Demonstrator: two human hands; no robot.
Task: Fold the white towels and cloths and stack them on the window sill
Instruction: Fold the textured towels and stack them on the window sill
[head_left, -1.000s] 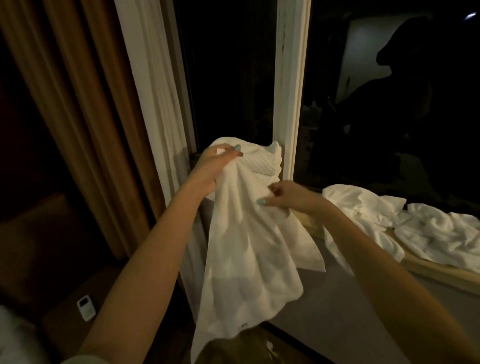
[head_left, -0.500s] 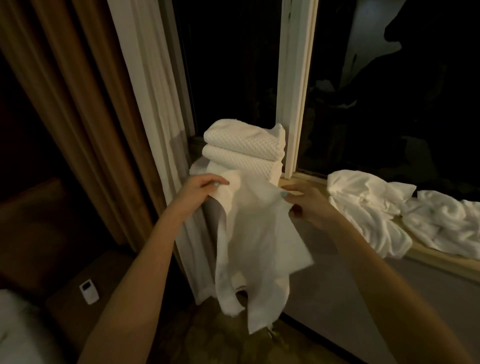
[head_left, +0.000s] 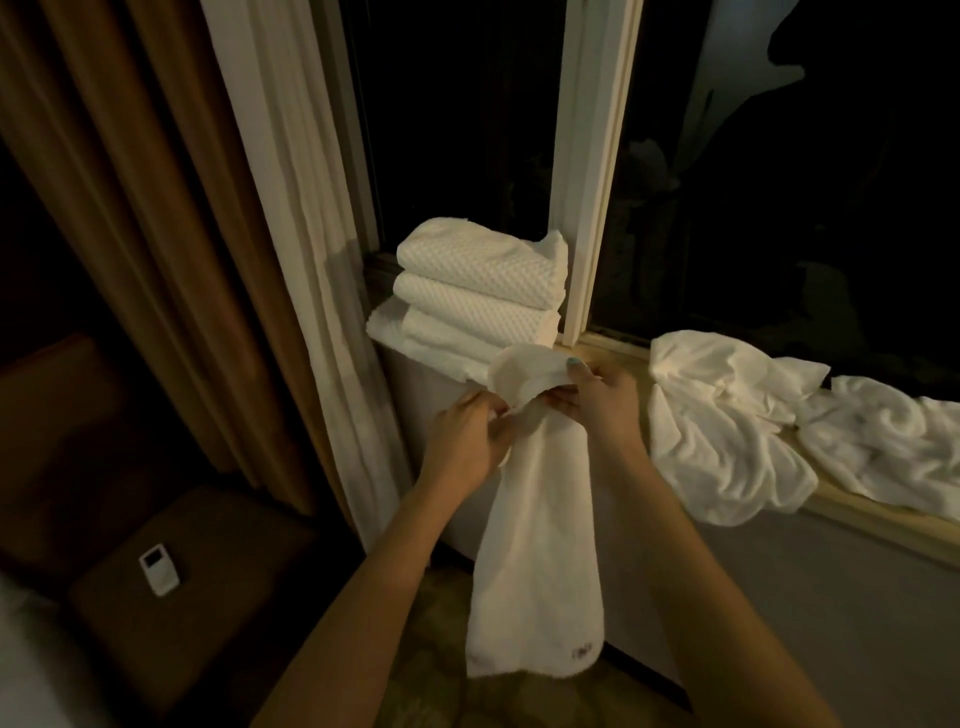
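the left grip (head_left: 467, 441) and the right grip (head_left: 605, 405) meet close together in front of the window sill (head_left: 883, 527). each pinches the top edge of a white towel (head_left: 540, 571). the towel is gathered into a narrow strip that hangs straight down between the forearms, and its upper edge curls up beside the right fingers. just behind it, on the left end of the sill, a stack of folded towels (head_left: 478, 291) stands against the window frame (head_left: 587, 208), with waffle-textured ones on top. further right on the sill a crumpled white cloth (head_left: 727, 431) drapes over the edge, touching a second crumpled cloth (head_left: 883, 447). a small white device (head_left: 158, 569) lies on a brown stool (head_left: 218, 597) at lower left.
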